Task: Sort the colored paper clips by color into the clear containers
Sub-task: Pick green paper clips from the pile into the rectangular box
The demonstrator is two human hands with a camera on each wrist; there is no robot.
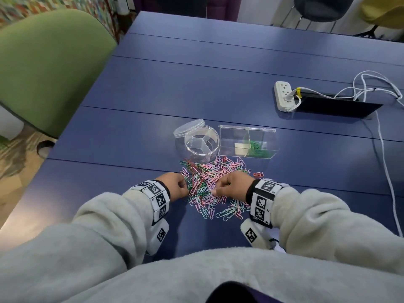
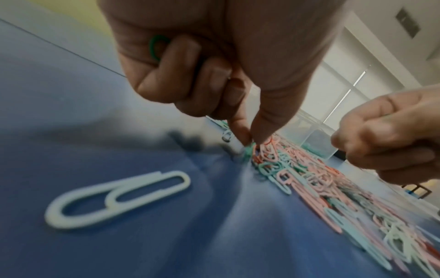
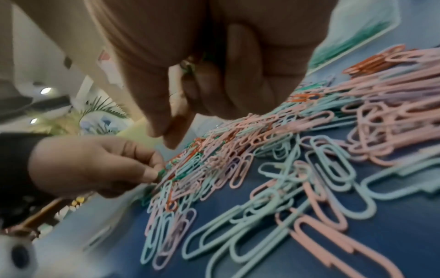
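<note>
The pile of paper clips (image 1: 215, 184) lies on the blue table (image 1: 196, 84) just in front of the round container (image 1: 201, 143) and the rectangular box (image 1: 247, 142), which holds green clips. From the head view both hands look merely curled at the pile's near edge. The left wrist view shows the left hand (image 2: 214, 65) pinching a green clip (image 2: 247, 150) at the pile's edge, another green clip (image 2: 154, 47) tucked under its curled fingers; whether the curled right hand (image 3: 214, 65) holds anything cannot be told.
</note>
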